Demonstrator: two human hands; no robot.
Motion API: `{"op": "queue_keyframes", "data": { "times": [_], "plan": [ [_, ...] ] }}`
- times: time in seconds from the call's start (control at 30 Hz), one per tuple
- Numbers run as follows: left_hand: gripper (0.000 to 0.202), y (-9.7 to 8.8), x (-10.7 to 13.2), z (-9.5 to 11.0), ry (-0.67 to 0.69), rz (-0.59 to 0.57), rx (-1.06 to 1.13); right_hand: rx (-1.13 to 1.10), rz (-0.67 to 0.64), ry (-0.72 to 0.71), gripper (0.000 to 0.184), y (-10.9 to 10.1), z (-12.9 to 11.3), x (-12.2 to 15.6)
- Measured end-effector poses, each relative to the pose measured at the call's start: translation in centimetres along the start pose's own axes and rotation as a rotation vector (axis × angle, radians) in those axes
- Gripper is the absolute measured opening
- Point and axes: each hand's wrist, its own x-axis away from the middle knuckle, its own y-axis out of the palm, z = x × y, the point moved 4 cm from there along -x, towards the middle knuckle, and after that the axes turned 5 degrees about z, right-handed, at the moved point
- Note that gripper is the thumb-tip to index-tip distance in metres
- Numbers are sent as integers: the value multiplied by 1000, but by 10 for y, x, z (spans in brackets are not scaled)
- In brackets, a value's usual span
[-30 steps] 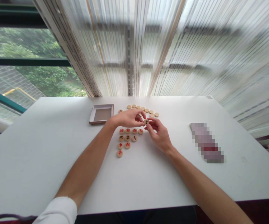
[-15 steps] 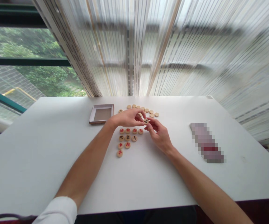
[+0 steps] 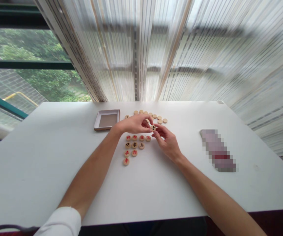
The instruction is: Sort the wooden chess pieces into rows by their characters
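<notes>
Between my two hands is a round wooden Chinese chess piece (image 3: 153, 128) with a black character facing up. The thumb and fingers of my left hand (image 3: 138, 123) curl to its left edge. From the right, my right hand (image 3: 165, 139) pinches the same piece. Just below them lie face-up pieces in rows: a top row with red characters (image 3: 134, 138), a row with black characters (image 3: 134, 145), then a red pair (image 3: 134, 153) and a single red piece (image 3: 126, 161). Behind my left hand are several pieces with blank sides up (image 3: 154, 116), some of them partly hidden.
An open shallow box (image 3: 107, 120) stands at the back left of the white table (image 3: 58, 157). One black-marked piece (image 3: 127, 117) lies beside it. A blurred-out flat object (image 3: 217, 150) rests on the right. Striped curtains (image 3: 141, 65) hang beyond the back edge.
Almost nothing differs. Both hands stay at the piece, which has shifted or turned very slightly between the fingers.
</notes>
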Motion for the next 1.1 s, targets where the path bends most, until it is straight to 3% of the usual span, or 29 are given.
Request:
{"op": "queue_keyframes", "data": {
  "times": [1.1],
  "plan": [
    [31,-2,0,-2,-5,-18,24,-10,-13,13,36,1,3,1]
  ]
}}
